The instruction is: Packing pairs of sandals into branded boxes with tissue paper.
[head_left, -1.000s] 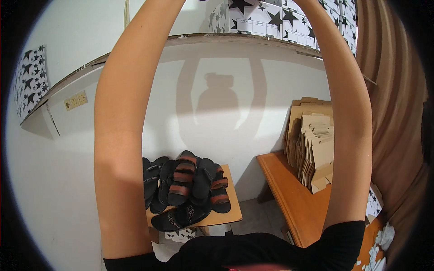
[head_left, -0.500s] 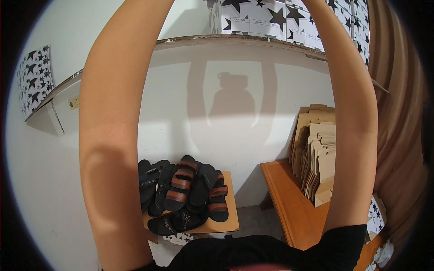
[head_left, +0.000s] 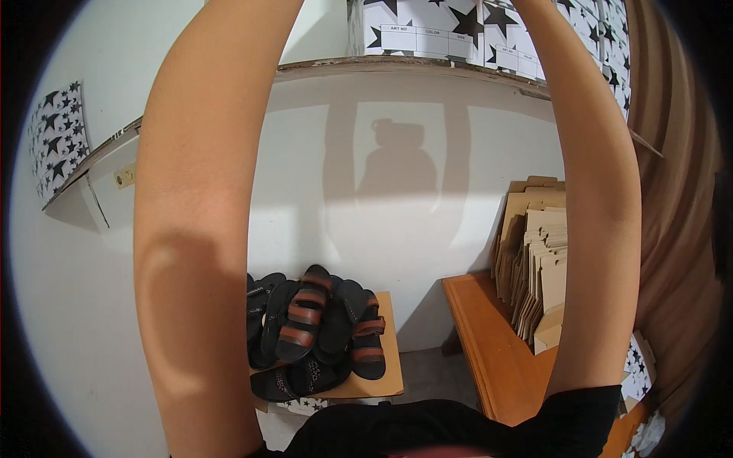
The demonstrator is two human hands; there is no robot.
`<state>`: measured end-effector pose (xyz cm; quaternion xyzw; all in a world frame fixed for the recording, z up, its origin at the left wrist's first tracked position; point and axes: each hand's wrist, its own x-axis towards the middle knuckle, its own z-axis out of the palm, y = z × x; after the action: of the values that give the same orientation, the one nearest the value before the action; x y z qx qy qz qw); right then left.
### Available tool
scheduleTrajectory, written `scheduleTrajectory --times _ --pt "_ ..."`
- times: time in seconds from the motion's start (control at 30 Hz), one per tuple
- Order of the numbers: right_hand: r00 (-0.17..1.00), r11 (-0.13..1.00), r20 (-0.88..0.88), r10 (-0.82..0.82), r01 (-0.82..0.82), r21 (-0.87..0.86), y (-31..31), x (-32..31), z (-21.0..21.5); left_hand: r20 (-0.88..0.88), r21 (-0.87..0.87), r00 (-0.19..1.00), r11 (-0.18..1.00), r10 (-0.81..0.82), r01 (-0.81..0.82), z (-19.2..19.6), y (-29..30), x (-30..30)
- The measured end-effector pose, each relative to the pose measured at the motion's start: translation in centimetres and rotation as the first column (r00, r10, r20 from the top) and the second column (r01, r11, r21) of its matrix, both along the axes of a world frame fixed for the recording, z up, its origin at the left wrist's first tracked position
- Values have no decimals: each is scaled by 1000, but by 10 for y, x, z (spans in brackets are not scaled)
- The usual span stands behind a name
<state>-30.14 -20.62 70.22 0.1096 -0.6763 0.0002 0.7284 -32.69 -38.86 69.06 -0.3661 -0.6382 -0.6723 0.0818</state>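
Observation:
Both my arms reach straight up past the top edge of the picture, so neither hand shows. My left forearm point(head_left: 206, 153) and my right forearm point(head_left: 599, 153) stand on either side of a shelf point(head_left: 412, 66) on the wall. On that shelf are white boxes with black stars point(head_left: 424, 27), between my arms and nearest to where my hands leave the picture. Whether my hands touch a box is hidden. The shadow of my head and arms point(head_left: 397, 164) falls on the white wall below.
Black and brown sandals point(head_left: 301, 317) lie piled on a cardboard-coloured board point(head_left: 391, 343) low at the left. Flat folded cartons point(head_left: 534, 252) lean together on an orange-brown wooden table point(head_left: 489, 336) at the right. A brown curtain point(head_left: 672, 191) hangs along the right side. Another star-patterned box point(head_left: 59, 145) stands far left.
My left arm has shifted slightly to the right, covering a little more of the sandals. The boxes on the shelf sit slightly higher in the picture. My right arm has barely moved.

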Motion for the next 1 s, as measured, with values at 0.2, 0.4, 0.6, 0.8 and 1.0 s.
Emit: scheduleTrajectory --times 0.2,0.4,0.6,0.8,1.0 --pt "995 994 -69 -71 76 73 13 -13 -7 6 -43 1000 999 -22 22 3 15 -11" --pt "984 983 -119 -136 149 111 15 -23 -10 20 -75 999 997 -29 30 4 19 -23" --pt "982 978 -21 -188 189 90 5 -24 -10 20 -110 999 993 -42 44 25 16 -49" --pt "962 959 -18 -271 271 81 12 -29 -10 4 -86 1000 996 -15 15 23 28 -57" --pt "965 961 -46 -257 260 90 6 -29 -13 -60 7 983 985 -174 175 22 24 -76"
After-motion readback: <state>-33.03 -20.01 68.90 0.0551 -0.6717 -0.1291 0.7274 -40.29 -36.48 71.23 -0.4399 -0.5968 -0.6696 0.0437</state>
